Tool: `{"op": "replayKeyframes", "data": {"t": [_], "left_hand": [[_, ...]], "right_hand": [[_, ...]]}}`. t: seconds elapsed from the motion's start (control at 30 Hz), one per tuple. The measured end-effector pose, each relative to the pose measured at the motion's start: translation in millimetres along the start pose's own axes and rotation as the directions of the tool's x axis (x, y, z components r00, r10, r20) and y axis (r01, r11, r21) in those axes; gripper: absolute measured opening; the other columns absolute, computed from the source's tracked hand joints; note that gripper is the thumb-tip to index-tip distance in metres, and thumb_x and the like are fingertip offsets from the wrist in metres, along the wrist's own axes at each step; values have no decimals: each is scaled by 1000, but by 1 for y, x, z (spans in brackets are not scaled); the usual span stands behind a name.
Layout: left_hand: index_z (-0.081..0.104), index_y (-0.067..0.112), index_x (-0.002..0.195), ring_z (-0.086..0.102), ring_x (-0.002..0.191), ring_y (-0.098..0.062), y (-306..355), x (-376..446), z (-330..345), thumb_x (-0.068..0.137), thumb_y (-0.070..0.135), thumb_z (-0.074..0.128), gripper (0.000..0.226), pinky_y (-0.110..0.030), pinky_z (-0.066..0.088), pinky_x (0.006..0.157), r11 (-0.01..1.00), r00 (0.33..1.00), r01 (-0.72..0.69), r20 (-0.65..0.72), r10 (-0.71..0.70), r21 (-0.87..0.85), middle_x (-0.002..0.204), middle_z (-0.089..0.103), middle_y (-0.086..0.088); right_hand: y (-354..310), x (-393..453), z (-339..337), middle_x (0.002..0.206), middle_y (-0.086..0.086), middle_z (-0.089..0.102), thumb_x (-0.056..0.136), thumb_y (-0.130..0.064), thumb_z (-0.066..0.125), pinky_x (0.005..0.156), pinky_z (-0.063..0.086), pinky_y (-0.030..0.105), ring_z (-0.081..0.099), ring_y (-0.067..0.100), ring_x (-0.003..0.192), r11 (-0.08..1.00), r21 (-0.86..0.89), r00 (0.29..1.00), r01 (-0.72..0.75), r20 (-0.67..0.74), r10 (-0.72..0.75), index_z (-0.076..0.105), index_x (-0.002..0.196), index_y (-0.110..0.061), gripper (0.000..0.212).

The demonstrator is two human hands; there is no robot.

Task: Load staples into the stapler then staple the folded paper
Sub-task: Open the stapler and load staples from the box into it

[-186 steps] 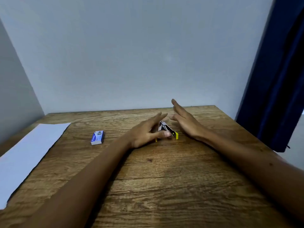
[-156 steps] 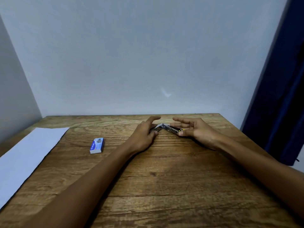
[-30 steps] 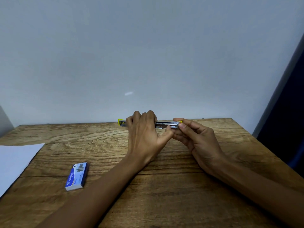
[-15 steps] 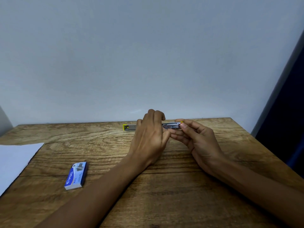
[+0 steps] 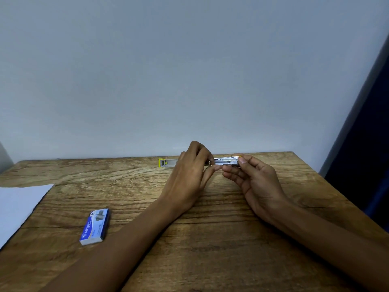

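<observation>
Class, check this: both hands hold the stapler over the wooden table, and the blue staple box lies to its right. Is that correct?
Not quite. The head view shows the blue staple box lying to the left of the stapler, near the white paper. Both hands, left hand and right hand, do hold it.

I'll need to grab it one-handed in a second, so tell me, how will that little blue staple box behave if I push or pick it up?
The staple box lies flat on its broad face on the wooden table, so it should slide rather than tip or roll. It looks like small cardboard, probably light but dense if full. Pinch the sides gently, since thin card may crush or open.
</observation>
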State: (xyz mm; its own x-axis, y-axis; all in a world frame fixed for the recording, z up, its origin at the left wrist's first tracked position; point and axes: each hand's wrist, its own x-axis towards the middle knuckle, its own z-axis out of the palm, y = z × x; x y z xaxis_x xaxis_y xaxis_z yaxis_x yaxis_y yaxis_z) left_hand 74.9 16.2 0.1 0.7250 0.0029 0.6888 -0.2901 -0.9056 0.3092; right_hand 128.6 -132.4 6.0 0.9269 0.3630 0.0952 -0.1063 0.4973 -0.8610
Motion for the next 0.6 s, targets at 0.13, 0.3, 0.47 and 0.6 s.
{"op": "replayKeyframes", "data": {"t": [0.13, 0.3, 0.47, 0.6], "left_hand": [[53, 15, 93, 49, 82, -18, -2, 1, -1, 90, 20, 45, 10, -26, 37, 71, 999, 999, -32, 22, 31, 42, 97, 48, -1], [49, 15, 91, 44, 83, -16, -6, 0, -8, 84, 6, 46, 11, -26, 34, 69, 964, 981, -181, -28, 190, 197, 94, 54, -5], [58, 4, 81, 50, 77, -26, -11, -1, -14, 79, -9, 59, 13, -34, 38, 66, 897, 938, -299, -72, 339, 327, 91, 60, -11], [59, 4, 76, 48, 76, -25, -9, 0, -18, 81, -6, 59, 11, -33, 36, 65, 870, 926, -320, -72, 371, 376, 90, 63, -12]], "right_hand": [[-1, 1, 0, 83, 13, 63, 96, -3, 45, 64, 60, 27, 70, 15, 62, 1000, 1, 1000, 14, -1, -14, 56, 102, 1, 14], [0, 1, 1, 97, 19, 65, 95, -5, 46, 68, 59, 30, 72, 20, 71, 997, -58, 998, 53, 43, -50, 62, 99, -4, 16], [-2, -2, 4, 93, 22, 67, 84, -16, 58, 68, 60, 33, 72, 25, 71, 1000, 1, 996, 8, 84, -8, 60, 94, -1, 18], [-1, -2, 3, 92, 20, 70, 82, -7, 60, 69, 60, 32, 72, 29, 78, 1000, -25, 997, 19, 74, -17, 63, 91, 1, 13]]}}
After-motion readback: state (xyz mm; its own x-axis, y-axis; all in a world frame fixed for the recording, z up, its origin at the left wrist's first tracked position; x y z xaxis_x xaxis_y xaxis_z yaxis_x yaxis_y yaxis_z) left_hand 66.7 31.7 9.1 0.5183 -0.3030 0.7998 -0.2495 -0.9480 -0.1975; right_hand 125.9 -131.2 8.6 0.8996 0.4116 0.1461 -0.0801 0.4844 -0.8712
